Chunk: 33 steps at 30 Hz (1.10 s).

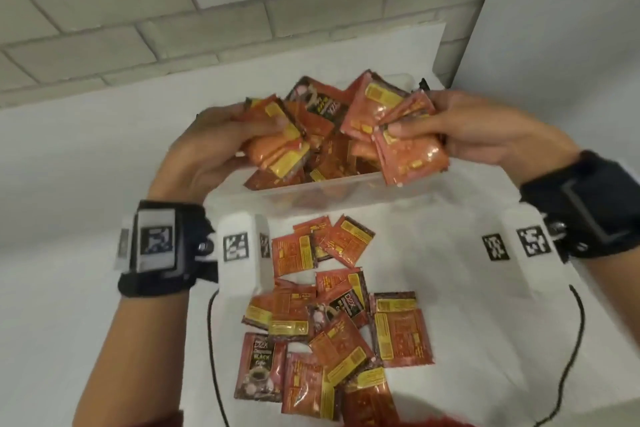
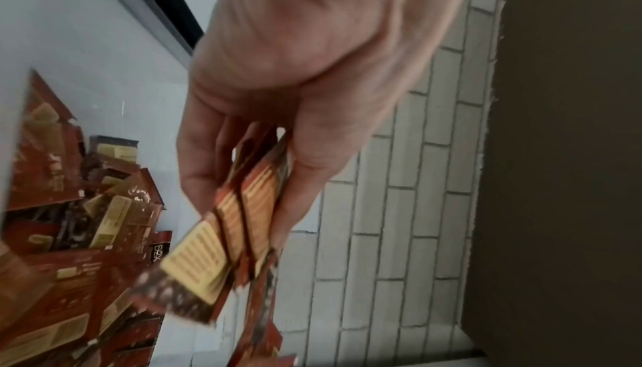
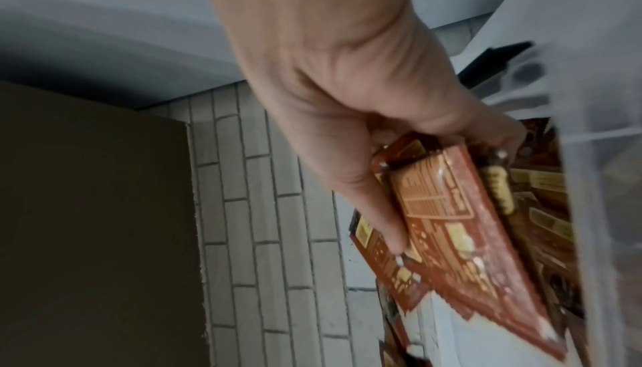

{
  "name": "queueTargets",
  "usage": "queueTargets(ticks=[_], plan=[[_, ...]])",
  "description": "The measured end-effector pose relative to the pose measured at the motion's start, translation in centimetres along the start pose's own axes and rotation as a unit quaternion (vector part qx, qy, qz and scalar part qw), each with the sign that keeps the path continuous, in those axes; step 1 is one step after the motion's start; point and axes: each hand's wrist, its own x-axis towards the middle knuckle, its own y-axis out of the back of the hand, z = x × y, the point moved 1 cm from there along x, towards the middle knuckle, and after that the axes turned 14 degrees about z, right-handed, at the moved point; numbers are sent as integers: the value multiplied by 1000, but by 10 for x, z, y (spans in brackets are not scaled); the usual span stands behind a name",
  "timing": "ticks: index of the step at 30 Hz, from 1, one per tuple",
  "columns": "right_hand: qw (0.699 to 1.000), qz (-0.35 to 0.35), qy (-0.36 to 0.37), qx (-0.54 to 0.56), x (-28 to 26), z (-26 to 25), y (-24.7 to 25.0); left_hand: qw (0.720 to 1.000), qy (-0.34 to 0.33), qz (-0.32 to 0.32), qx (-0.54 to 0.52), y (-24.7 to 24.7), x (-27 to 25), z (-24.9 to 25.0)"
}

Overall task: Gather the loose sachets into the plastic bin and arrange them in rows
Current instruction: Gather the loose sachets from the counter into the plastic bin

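A clear plastic bin stands at the back of the white table, heaped with red and yellow sachets. Over its left side my left hand grips a bundle of sachets; the left wrist view shows that bundle pinched between thumb and fingers. Over the bin's right side my right hand grips another bundle of sachets, also seen in the right wrist view under the thumb. Several loose sachets lie scattered on the table in front of the bin.
A grey brick wall rises behind the table, and a plain white wall stands at the right. Thin black cables curve across the table on both sides of the loose sachets. A dark panel shows beside the bricks.
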Motion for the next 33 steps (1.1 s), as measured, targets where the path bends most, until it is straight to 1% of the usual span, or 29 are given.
queueTargets(ticks=[3, 5, 9, 13, 16, 19, 21, 23, 26, 28, 31, 33], plan=[[999, 51, 3, 5, 30, -9, -5, 999, 20, 30, -35, -14, 35, 7], [996, 90, -1, -4, 49, -9, -12, 998, 31, 41, -28, -24, 55, 2], [991, 132, 4, -13, 77, 0, -26, 997, 41, 64, -24, -40, 79, -13], [985, 151, 36, -79, 94, 13, -27, 995, 60, 79, -27, -41, 87, -23], [980, 149, 58, -118, 96, 16, -24, 995, 60, 77, 15, -37, 91, -30], [971, 150, 74, -169, 96, 18, -20, 992, 43, 89, 76, -33, 91, -32], [965, 146, 85, -202, 93, 17, -18, 987, 20, 105, 116, -31, 88, -30], [956, 147, 111, -228, 86, 16, -17, 984, -18, 115, 135, -27, 81, -27], [942, 162, 174, -237, 61, 9, -20, 976, -93, 119, 158, -21, 56, -18], [943, 129, 196, -236, 36, 5, -25, 974, -123, 111, 157, -15, 30, -14], [949, 15, 176, -262, -1, 7, -33, 978, -135, 62, 148, -8, -16, -17], [931, -64, 162, -319, -15, 20, -41, 980, -128, 9, 154, -5, -40, -27]])
